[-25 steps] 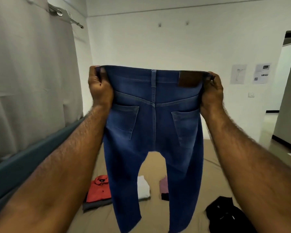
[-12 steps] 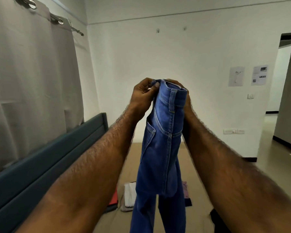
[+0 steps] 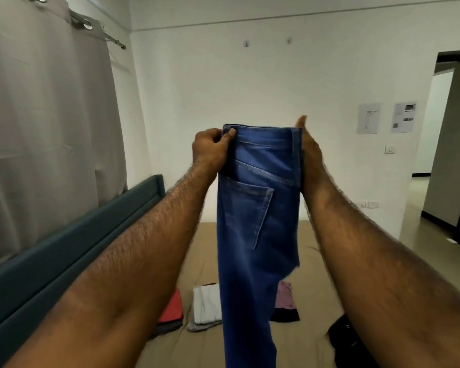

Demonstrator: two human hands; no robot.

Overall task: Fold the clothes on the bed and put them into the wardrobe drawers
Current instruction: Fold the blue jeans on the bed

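A grey curtain (image 3: 45, 123) hangs at far left above the teal headboard (image 3: 72, 251). Both forearms reach up and forward. The left hand (image 3: 210, 150) has its grip curled round one waistband edge of the jeans (image 3: 258, 213), thumb on the front. The right hand (image 3: 312, 155) pinches the other edge (thumb pointing up). The jeans, folded lengthwise, hang above the bed (image 3: 202, 240), where folded clothes (image 3: 206, 304) lie.

jeans (image 3: 258, 221) hems cut off below, wall papers (image 3: 404, 117) illegible
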